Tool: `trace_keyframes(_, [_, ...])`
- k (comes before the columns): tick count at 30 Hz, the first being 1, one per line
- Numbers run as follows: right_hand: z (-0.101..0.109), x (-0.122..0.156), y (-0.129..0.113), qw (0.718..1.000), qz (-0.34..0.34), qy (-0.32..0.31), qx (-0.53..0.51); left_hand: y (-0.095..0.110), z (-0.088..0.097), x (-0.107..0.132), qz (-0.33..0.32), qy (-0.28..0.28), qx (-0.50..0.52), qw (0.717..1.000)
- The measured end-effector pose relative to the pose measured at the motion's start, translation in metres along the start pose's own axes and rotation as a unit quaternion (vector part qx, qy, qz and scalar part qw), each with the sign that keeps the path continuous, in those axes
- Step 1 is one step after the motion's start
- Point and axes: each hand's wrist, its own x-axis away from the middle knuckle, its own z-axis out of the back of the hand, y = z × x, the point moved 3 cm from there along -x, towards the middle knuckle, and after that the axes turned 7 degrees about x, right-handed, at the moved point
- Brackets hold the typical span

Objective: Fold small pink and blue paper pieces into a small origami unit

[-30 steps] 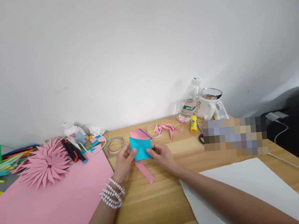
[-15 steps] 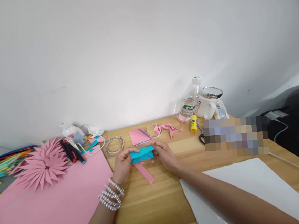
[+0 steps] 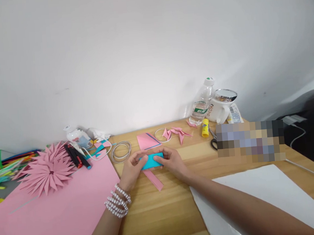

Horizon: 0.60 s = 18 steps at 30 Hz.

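Note:
Between my hands is a folded piece of blue paper [image 3: 151, 161], a small flat rectangle above the table. My left hand [image 3: 133, 165] pinches its left end, the thumb pressing on the front face. At the right end my right hand [image 3: 171, 162] grips it the same way, thumb on top and fingers behind. A pink paper strip [image 3: 154, 180] lies on the wood just below the blue paper. Behind my hands rests a stack of pink paper squares [image 3: 147, 141] with a blue edge showing. Folded pink paper pieces [image 3: 180, 134] sit to its right.
A pink sheet [image 3: 80, 214] bears pink paper flowers [image 3: 49, 171] and markers [image 3: 75, 156] on the left. Scissors [image 3: 213, 142], a glue stick [image 3: 205, 128], a water bottle [image 3: 201, 105] and a white mug [image 3: 218, 109] stand or lie right. A white sheet [image 3: 246, 186] lies front right.
The blue paper's gaping fold has closed, and it now looks flat and narrower. Both thumbs have moved onto its front face. The view has shifted slightly.

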Motion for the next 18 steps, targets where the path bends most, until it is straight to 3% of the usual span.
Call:
trace_keyframes(3, [0.0, 0.001, -0.002, 1.0, 0.013, 0.004, 0.0, -0.007, -0.002, 0.001, 0.043, -0.045, 0.013, 0.998])
trace_keyframes(10, [-0.007, 0.005, -0.008, 0.993, 0.094, -0.046, 0.047, -0.006, 0.008, -0.002, 0.115, 0.009, 0.078, 0.99])
trace_keyframes(14, [-0.001, 0.004, -0.007, 0.99, 0.088, 0.02, 0.112, -0.006, 0.006, 0.0, 0.143, -0.029, 0.069, 0.987])
trace_keyframes(18, [0.007, 0.003, -0.007, 0.987, 0.041, 0.088, 0.131, -0.001, -0.002, 0.003, 0.075, -0.08, 0.013, 0.994])
